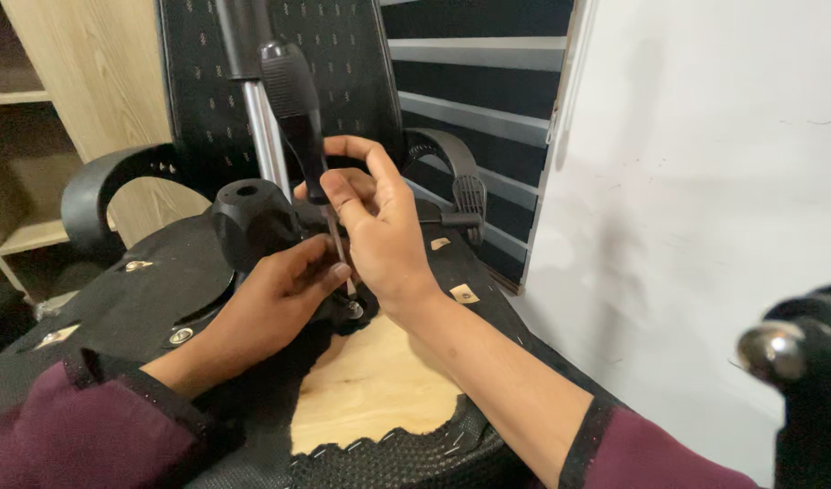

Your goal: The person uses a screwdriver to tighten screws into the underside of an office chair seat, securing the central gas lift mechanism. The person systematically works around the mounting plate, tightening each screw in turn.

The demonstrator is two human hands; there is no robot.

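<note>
Screwdriver, black-handled, is held near upright over the upturned chair underside, its tip set at a screw beside the bare plywood panel. Its shaft and lower handle are grasped by the right hand. The left hand is pressed against the black chair mechanism, fingers curled beside the shaft.

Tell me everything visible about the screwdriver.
The screwdriver has a thick black handle, likely rubbery plastic, and a thin metal shaft. It stands nearly upright, tip down on a screw on the upturned chair's underside. The right hand grips the lower handle; the left hand steadies the shaft near the tip.
</note>
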